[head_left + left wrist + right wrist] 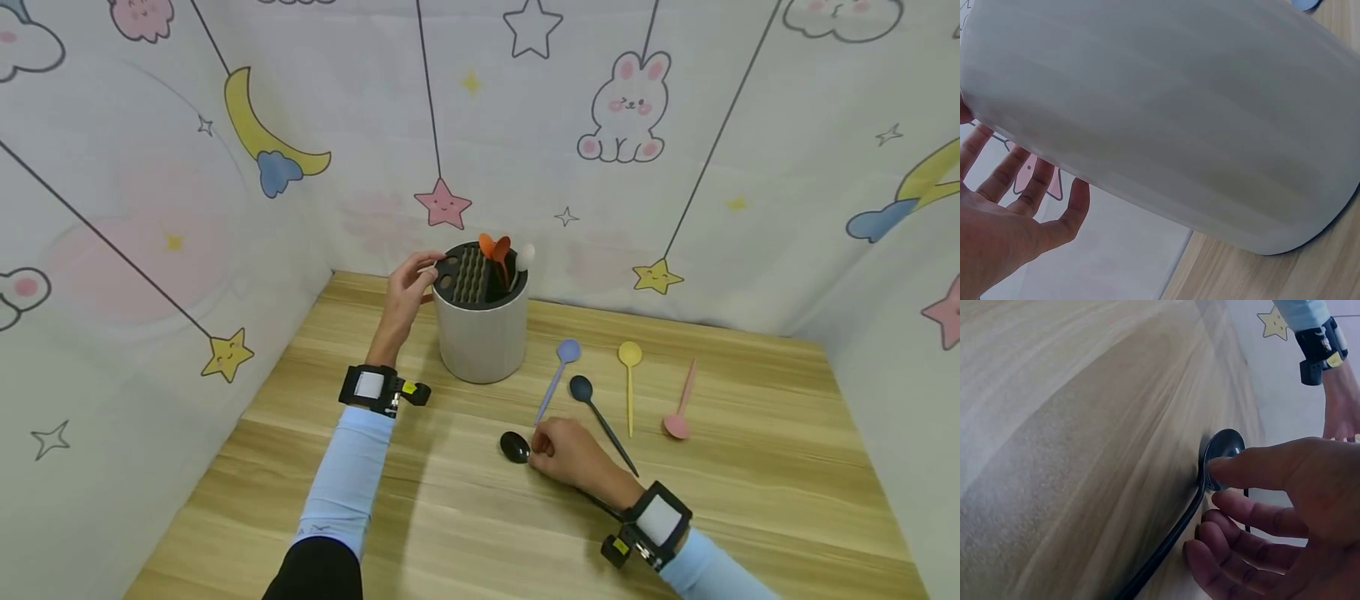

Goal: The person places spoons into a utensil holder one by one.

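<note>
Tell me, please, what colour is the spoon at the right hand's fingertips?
The spoon is glossy black; the head view shows it best.

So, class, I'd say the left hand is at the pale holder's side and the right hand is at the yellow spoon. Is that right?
Not quite: the head view shows the right hand at the glossy black spoon instead. The left hand is indeed at the pale holder.

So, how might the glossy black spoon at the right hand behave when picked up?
The black spoon is probably stiff: its slim handle shows no sag. Its shiny bowl suggests a smooth, perhaps slippery surface. With that wide bowl at one end, it may tip bowl-down if pinched mid-handle.
</note>
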Demonstrator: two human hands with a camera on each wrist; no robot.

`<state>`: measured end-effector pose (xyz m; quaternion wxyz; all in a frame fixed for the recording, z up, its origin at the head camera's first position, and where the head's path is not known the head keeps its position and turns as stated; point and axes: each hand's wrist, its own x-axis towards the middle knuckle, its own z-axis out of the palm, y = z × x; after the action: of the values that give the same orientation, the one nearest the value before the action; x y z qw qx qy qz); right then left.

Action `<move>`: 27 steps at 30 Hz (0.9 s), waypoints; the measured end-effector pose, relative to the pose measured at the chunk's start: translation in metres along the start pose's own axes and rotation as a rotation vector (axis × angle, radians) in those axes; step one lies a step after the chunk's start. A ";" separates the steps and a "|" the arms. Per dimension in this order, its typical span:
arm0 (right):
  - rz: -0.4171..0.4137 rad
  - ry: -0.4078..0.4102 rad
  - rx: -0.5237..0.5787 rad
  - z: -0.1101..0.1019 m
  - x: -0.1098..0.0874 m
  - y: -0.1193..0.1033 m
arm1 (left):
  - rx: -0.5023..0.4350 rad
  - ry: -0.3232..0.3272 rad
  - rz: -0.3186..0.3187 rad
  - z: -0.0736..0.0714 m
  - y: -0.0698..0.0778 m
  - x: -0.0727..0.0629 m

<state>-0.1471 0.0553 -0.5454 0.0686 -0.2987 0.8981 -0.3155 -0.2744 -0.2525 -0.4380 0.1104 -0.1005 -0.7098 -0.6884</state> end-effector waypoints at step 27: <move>0.045 0.045 -0.287 0.016 -0.004 -0.020 | 0.000 0.016 0.030 -0.006 -0.033 0.011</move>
<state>-0.1294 0.0368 -0.5457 0.0123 -0.2780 0.9418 -0.1888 -0.2947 -0.2598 -0.4664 0.1264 -0.1056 -0.7071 -0.6876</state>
